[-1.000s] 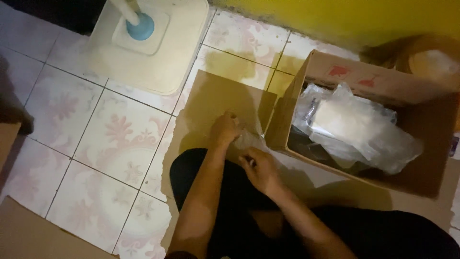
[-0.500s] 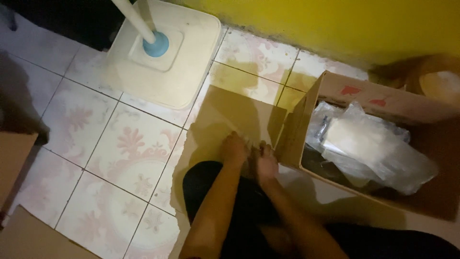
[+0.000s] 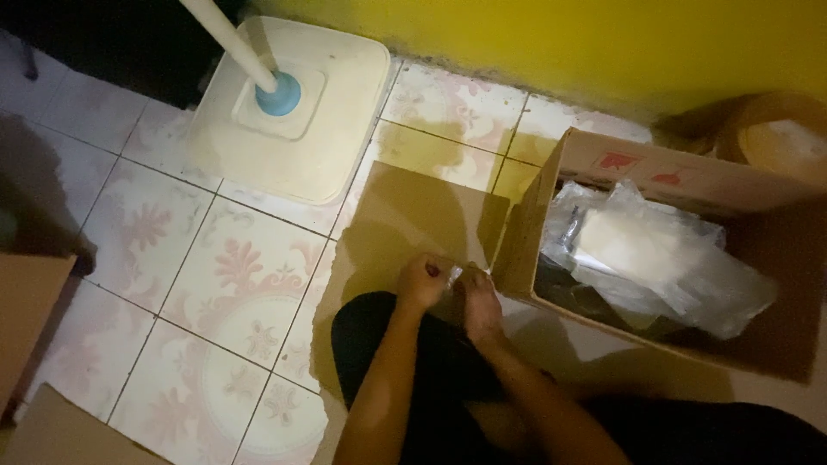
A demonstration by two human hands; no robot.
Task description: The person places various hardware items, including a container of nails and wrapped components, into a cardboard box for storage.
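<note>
Head view: both hands' fingers (image 3: 431, 274) pinch small clear plastic (image 3: 454, 274).

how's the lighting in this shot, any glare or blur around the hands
Head view: dim and yellow-tinted, with deep shadows over the lap and the left edge; a small glint of clear plastic shows between the left hand and right hand; both hands are slightly soft, fingers hard to separate.

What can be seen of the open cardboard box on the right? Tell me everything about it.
The cardboard box is brown and stands open on the tiled floor beside the yellow wall. Its far wall bears red printed marks. One flap lies folded out flat on the tiles to its left. Inside sits crumpled clear plastic wrapping around something pale. The person's two hands work close to its near left corner; whether they touch it is unclear.
</note>
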